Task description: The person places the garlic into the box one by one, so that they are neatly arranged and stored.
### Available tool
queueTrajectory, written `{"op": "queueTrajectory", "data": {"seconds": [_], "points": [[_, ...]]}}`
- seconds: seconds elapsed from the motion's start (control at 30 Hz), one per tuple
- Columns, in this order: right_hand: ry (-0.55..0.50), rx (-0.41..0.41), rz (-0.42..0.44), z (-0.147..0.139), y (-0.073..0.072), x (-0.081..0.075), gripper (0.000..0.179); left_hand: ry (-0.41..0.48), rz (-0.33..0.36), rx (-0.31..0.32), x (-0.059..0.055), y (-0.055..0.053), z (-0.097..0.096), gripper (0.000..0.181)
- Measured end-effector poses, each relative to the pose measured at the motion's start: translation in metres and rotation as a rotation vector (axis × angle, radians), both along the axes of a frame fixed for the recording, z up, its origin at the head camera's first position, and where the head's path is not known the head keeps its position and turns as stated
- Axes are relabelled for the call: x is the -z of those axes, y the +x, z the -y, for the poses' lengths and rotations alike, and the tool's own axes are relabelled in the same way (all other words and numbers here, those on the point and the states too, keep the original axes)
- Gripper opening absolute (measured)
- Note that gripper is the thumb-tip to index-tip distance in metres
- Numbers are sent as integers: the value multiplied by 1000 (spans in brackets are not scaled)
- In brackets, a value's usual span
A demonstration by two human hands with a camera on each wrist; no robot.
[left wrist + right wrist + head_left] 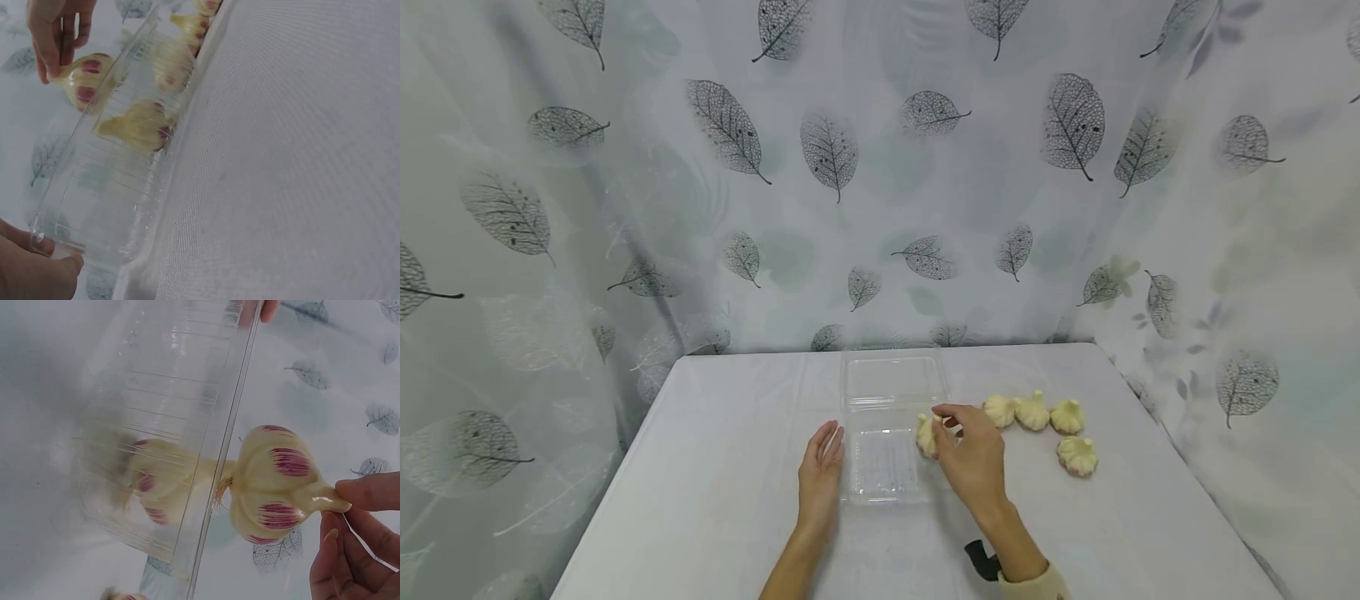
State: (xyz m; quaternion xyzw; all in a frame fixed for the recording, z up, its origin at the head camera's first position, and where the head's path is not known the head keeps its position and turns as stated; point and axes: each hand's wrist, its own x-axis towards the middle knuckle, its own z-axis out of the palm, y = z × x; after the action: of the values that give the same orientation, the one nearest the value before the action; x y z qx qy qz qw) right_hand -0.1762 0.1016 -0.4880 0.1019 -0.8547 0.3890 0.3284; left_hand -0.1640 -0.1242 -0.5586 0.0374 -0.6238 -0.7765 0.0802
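A clear plastic clamshell container (880,462) stands on the white table, its lid (895,379) folded back toward the curtain. My left hand (822,483) is at the left side, thumb and finger gripping the container's rim in the left wrist view. My right hand (973,454) pinches a garlic bulb (275,487) by its stem at the right side, roots downward. In the right wrist view this bulb stands above the rim. Another garlic bulb (140,125) shows through the clear plastic, stem up. In the head view the right fingers partly cover the bulbs there.
Several more garlic bulbs (1032,411) lie on the table right of the container, one (1077,457) nearer than the others. Behind the table hangs a leaf-print curtain (880,208). A black piece (983,560) sits by the right sleeve (1036,585).
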Motion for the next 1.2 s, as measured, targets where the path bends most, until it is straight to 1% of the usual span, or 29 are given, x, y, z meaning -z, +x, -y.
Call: {"op": "queueTrajectory", "data": {"seconds": [0.2, 0.53, 0.57, 0.8, 1.2], "points": [[45, 0, -1, 1, -4, -1, 24, -13, 9, -9, 0, 0, -1, 51], [42, -71, -38, 6, -9, -1, 23, -38, 15, -11, 1, 0, 0, 50], [44, -75, -36, 7, -9, -1, 22, -44, 10, -10, 1, 1, 0, 51], [32, -96, 21, 13, -11, 0, 23, -67, 36, 8, 1, 1, 2, 51], [43, -118, 10, 17, -15, 4, 23, -65, 38, 7, 2, 0, 2, 51]]}}
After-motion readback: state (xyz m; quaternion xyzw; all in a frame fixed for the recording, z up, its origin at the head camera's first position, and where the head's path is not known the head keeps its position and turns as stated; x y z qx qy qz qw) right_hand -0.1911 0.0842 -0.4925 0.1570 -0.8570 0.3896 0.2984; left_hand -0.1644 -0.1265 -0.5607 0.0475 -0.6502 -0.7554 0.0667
